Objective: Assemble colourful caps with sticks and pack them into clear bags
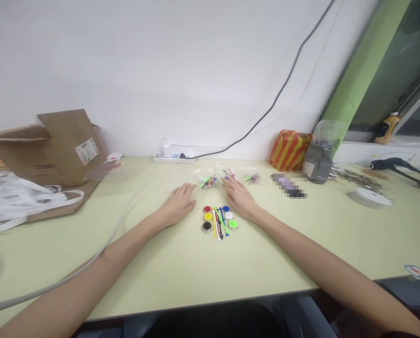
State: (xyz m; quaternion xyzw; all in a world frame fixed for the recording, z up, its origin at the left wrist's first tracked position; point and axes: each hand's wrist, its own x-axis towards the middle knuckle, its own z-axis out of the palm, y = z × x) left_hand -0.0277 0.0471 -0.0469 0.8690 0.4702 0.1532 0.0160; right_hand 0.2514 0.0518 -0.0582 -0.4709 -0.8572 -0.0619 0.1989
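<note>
My left hand [179, 203] lies flat and open on the pale yellow-green table [182, 277], holding nothing. My right hand [238, 198] also rests flat and open, fingers stretched toward small clear bags. Between the two hands lies a cluster of small round coloured discs [207, 217] in red, yellow, black, blue, white and green, with several thin coloured sticks [218, 223] in the middle. Just beyond the fingertips lie small clear bags [208, 181] with coloured pieces inside.
A torn cardboard box [60, 148] and white plastic bags [16, 199] sit at the left. A white power strip [175, 154] with a dark cable lies by the wall. A striped bag [289, 150], a grey pouch [317, 159], a phone [288, 186] and a tape roll [371, 197] stand at the right.
</note>
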